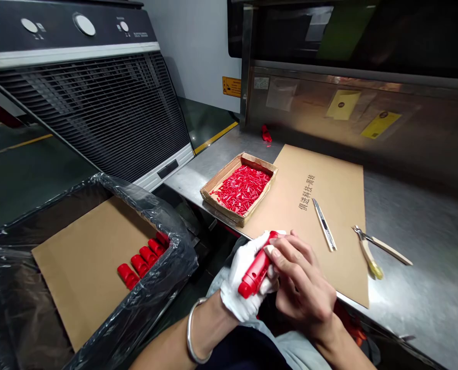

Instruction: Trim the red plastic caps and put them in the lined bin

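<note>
My left hand [240, 281], in a white glove, is wrapped round a red plastic part [256, 271]. The part is roughly tube-shaped, with a narrower rounded end toward me and a small hole in its side. My bare right hand [305, 280] is curled against the part's upper right side. Something white covers the tip of one of its fingers. The right thumb is mostly hidden. Beyond the hands, a utility knife [324, 224] and a pair of cutting pliers [367, 252] with pale handles lie to the right.
A shallow cardboard box [224, 211] of small red scraps stands on the metal table [417, 205], beside a cardboard sheet [290, 226]. At left, a bin lined with black plastic [78, 198] holds several red parts [139, 264] on cardboard. A slatted machine [109, 108] stands behind.
</note>
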Demonstrator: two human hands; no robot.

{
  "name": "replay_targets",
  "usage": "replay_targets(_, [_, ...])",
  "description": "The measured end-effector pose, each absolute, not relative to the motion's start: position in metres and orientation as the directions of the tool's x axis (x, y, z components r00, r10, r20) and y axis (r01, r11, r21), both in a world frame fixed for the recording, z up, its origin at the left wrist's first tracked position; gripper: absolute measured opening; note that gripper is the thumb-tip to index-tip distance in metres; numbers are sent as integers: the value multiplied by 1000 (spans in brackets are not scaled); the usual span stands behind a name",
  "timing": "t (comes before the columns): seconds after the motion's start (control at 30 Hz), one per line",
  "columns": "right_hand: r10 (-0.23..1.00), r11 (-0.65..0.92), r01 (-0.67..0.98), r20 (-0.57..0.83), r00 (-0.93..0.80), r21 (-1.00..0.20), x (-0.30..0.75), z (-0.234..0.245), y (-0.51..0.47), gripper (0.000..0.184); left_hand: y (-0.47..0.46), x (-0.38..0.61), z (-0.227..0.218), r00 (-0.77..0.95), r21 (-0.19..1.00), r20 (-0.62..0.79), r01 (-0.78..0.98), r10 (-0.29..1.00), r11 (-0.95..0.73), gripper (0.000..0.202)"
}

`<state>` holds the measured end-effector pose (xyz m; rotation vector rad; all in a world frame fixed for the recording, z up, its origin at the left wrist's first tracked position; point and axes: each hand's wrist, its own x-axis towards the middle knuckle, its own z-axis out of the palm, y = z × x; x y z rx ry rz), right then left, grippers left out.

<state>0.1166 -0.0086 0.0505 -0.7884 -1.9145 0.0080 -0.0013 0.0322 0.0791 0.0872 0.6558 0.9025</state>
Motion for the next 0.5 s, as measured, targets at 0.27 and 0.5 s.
replay_targets(0.27, [515,784,520,823,-242,-338,116,51,-9,51,33,-3,80,529,217,-470,-708,707,673,16])
replay_targets(0.5, [531,788,505,805,-266,-352,115,62,-10,51,33,-2,99,370,482,-477,-648,797,590,11])
